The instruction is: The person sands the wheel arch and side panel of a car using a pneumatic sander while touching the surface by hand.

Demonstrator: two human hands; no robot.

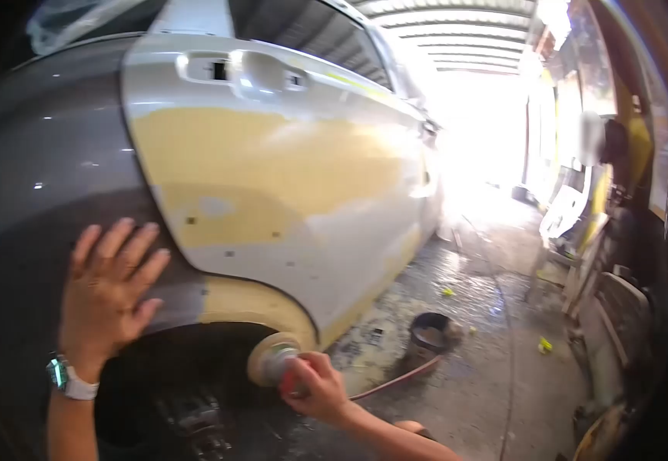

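Note:
My left hand (111, 288), with a watch (72, 378) on its wrist, lies with fingers spread on the dark grey rear panel (49, 184) of a car. Beside the wheel arch, my right hand (314, 384) is wrapped round a round-headed sander (271, 359). The sander's disc is at the edge of the yellowish wheel arch (253, 301); whether it touches cannot be told. Above is a light grey door (341, 253) with a large patch of yellow filler (272, 161). The wheel well is dark.
A red hose (399, 380) runs from near my right hand toward a black bucket (430, 332) on the wet floor. A thin cable (507, 330) crosses the floor. Panels and parts (618, 315) lean along the right side.

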